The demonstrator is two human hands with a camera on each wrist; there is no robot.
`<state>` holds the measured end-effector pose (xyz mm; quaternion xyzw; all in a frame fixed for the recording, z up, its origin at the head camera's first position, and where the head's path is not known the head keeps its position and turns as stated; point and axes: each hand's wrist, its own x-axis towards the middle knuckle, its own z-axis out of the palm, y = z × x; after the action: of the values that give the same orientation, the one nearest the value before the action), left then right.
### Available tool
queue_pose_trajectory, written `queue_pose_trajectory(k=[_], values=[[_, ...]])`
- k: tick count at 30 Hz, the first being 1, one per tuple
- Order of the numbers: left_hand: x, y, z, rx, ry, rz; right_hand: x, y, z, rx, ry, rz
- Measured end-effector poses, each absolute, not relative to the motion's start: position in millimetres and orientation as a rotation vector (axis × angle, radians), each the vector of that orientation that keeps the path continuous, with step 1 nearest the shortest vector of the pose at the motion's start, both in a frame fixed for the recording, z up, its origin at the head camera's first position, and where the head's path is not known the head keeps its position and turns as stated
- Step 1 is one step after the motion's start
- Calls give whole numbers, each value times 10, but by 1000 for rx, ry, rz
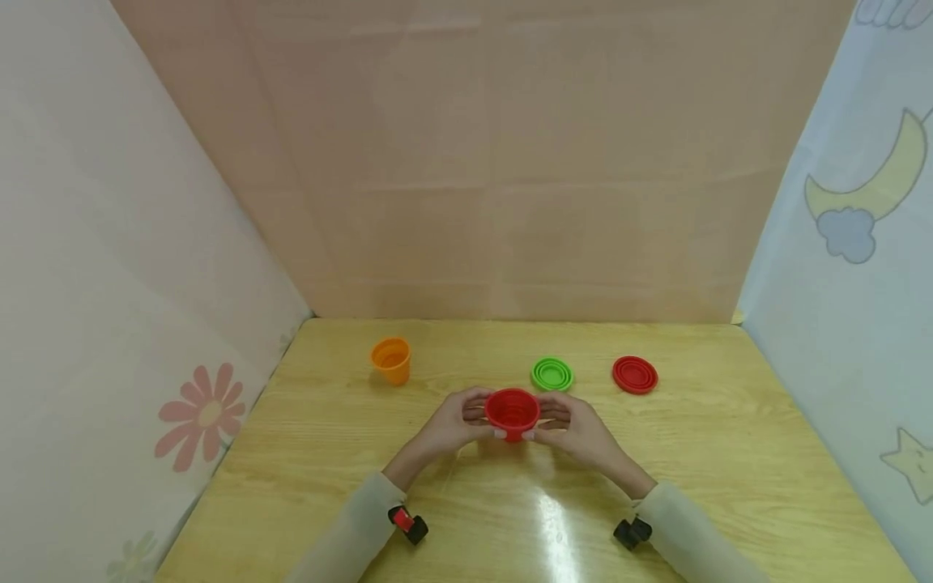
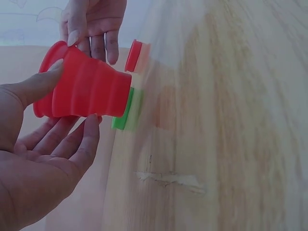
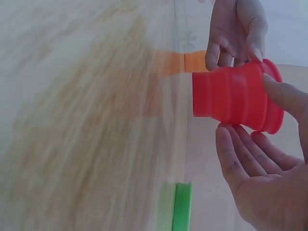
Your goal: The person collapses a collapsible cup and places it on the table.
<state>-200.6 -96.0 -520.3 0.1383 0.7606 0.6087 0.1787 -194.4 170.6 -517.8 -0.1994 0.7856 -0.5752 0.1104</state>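
Note:
A red collapsible cup (image 1: 513,411), drawn out to its stepped full height, is held just above the table between both hands. My left hand (image 1: 453,423) grips its left side, thumb near the rim and fingers against the wall. From the opposite side my right hand (image 1: 576,429) grips it the same way. Both wrist views show the cup (image 2: 89,84) upright and apart from the tabletop, its ringed wall (image 3: 236,94) between thumbs and fingertips. Behind the right hand lies a flattened green collapsible cup (image 1: 551,374).
An orange collapsible cup (image 1: 394,362), extended, stands at the back left of the wooden table (image 1: 306,453). A flattened red collapsible cup (image 1: 635,375) lies at the back right. Walls enclose the table at the back and both sides.

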Motion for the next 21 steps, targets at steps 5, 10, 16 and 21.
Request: queue_pose_trajectory(k=[5, 10, 16, 21], values=[[-1999, -968, -5184, 391, 2117, 1749, -1933, 1686, -5176, -573, 2302, -1695], [-1972, -933, -5173, 365, 2066, 1781, -1937, 1670, -5172, -535, 2316, -1680], [-1947, -897, -5203, 274, 2027, 1792, -1947, 1685, -5185, -455, 2320, -1650], [-1943, -904, -5213, 272, 2007, 1807, -1964, 1690, -5195, -381, 2239, -1717]])
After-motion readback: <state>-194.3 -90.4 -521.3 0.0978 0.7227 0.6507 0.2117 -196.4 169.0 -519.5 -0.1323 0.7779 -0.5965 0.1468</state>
